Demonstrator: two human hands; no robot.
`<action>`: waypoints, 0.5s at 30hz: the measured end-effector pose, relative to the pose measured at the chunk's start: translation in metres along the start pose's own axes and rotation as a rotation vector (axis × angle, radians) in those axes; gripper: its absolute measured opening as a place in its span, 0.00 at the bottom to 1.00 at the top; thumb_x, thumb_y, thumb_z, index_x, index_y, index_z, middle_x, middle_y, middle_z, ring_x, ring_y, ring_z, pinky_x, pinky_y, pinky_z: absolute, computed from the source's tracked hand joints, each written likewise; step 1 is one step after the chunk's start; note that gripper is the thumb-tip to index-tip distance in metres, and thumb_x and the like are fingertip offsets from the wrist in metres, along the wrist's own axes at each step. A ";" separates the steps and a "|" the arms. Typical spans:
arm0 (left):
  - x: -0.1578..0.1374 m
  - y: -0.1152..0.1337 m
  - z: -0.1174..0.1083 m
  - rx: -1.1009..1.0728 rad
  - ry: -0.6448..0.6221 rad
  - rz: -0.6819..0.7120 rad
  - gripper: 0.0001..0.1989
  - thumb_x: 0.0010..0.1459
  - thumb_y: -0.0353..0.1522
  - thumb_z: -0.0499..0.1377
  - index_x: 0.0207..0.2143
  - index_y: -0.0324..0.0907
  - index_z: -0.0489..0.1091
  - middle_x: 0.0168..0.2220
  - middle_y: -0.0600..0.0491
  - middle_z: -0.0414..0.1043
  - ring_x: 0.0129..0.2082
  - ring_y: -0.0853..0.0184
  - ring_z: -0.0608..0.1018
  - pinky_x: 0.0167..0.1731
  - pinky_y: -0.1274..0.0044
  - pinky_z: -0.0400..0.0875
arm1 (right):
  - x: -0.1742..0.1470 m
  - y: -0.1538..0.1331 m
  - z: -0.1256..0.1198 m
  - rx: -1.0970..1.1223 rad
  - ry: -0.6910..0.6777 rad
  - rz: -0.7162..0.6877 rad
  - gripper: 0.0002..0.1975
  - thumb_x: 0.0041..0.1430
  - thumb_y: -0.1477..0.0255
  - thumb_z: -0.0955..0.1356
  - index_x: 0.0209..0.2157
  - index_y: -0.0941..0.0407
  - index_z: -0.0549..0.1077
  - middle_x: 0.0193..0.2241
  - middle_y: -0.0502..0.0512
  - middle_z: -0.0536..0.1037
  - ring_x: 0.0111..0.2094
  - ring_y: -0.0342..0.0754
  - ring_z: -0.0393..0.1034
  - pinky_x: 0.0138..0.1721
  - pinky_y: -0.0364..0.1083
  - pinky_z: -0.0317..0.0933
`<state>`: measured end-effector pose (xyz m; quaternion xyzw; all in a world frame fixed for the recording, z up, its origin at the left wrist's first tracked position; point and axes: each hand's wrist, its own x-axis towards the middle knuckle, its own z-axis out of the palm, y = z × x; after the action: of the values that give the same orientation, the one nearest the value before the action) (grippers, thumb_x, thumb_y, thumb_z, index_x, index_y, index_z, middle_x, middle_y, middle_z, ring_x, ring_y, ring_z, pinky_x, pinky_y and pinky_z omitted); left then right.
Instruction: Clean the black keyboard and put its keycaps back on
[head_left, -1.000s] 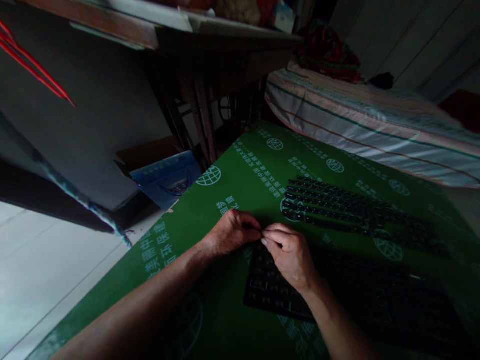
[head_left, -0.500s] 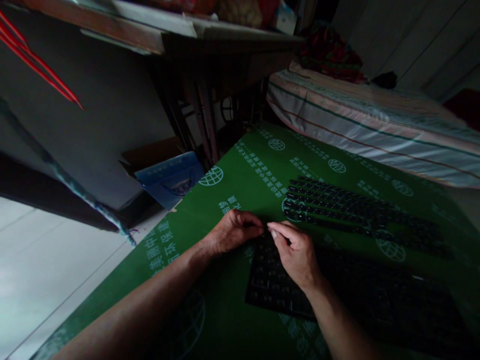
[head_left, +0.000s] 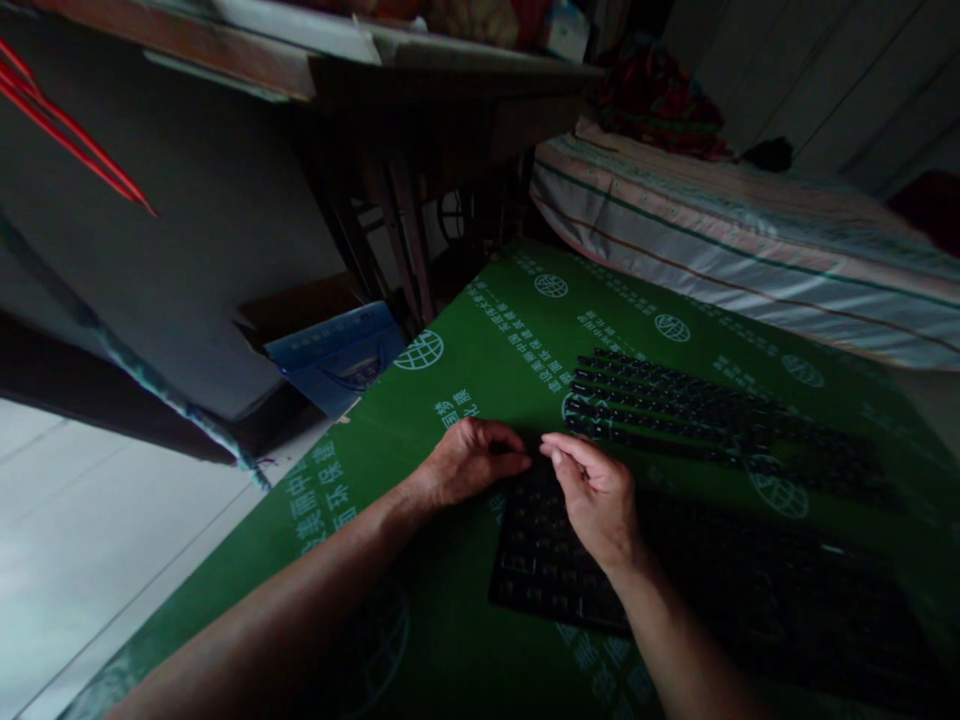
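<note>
Both hands meet, fingertips close but not touching, above the upper left corner of a dark keyboard base (head_left: 551, 565) that lies on the green printed surface (head_left: 487, 370). The left hand (head_left: 474, 463) has a narrow grip, thumb and forefinger drawn near each other; the right hand (head_left: 600, 495) is bent the same way, its forearm crossing over the base. In this dim light I cannot tell whether either grip is closed on a small piece. Just beyond the base, black keycaps (head_left: 667, 400) lie in long slanting rows. Past the surface's far edge stands a bed (head_left: 720, 230) with striped bedding, and a blue box (head_left: 337, 355) sits to the left.
</note>
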<state>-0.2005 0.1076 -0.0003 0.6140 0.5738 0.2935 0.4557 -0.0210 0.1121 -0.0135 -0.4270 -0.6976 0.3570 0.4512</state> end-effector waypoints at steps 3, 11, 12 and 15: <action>0.000 0.001 -0.001 -0.030 -0.004 -0.003 0.11 0.47 0.37 0.61 0.29 0.37 0.75 0.25 0.55 0.74 0.25 0.72 0.71 0.27 0.80 0.64 | 0.000 0.001 -0.001 0.104 0.039 0.097 0.10 0.58 0.72 0.65 0.39 0.55 0.78 0.34 0.56 0.81 0.35 0.48 0.76 0.41 0.48 0.70; 0.000 -0.001 0.001 0.039 0.013 0.030 0.12 0.49 0.38 0.60 0.29 0.38 0.75 0.27 0.54 0.75 0.26 0.70 0.73 0.29 0.79 0.65 | 0.004 0.006 -0.002 0.358 0.116 0.256 0.10 0.57 0.68 0.68 0.38 0.56 0.77 0.32 0.55 0.81 0.34 0.47 0.76 0.38 0.48 0.71; 0.000 -0.002 0.000 0.062 0.020 0.038 0.11 0.49 0.38 0.60 0.30 0.39 0.75 0.27 0.54 0.75 0.27 0.70 0.73 0.29 0.79 0.65 | 0.004 0.006 -0.002 0.369 0.119 0.260 0.10 0.56 0.68 0.68 0.38 0.57 0.77 0.32 0.56 0.81 0.34 0.48 0.76 0.38 0.48 0.71; -0.001 -0.003 -0.001 0.111 0.047 0.055 0.09 0.49 0.36 0.60 0.30 0.40 0.75 0.27 0.55 0.75 0.27 0.70 0.73 0.30 0.79 0.65 | 0.005 0.004 -0.001 0.379 0.110 0.272 0.10 0.56 0.68 0.68 0.37 0.57 0.78 0.31 0.56 0.81 0.33 0.48 0.76 0.37 0.49 0.71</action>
<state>-0.2027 0.1063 -0.0029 0.6467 0.5827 0.2880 0.3992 -0.0202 0.1185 -0.0149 -0.4436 -0.5286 0.5153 0.5083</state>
